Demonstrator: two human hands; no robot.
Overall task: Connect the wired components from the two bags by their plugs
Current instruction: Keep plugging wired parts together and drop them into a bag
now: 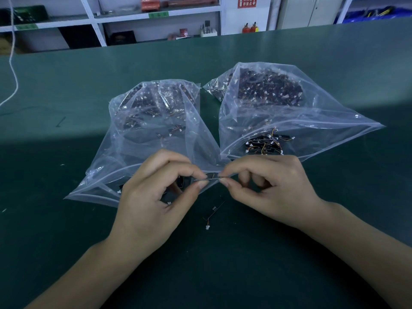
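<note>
Two bags (153, 130) (278, 112) crowd the mat (66, 219) ahead; a loose component (215, 210), seemingly, lies nearer.

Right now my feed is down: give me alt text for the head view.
Left hand and right hand pinch a small wired part between their fingertips, before two open clear bags of components on a green table. One loose component lies below.

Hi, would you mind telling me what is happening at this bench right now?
A person is joining small wired components. The left hand and right hand meet above the green table, each pinching one end of a thin wired piece, apparently mating plugs. Two open clear bags, the left bag and right bag, lie behind, full of parts. One loose component lies on the table below the hands.
</note>
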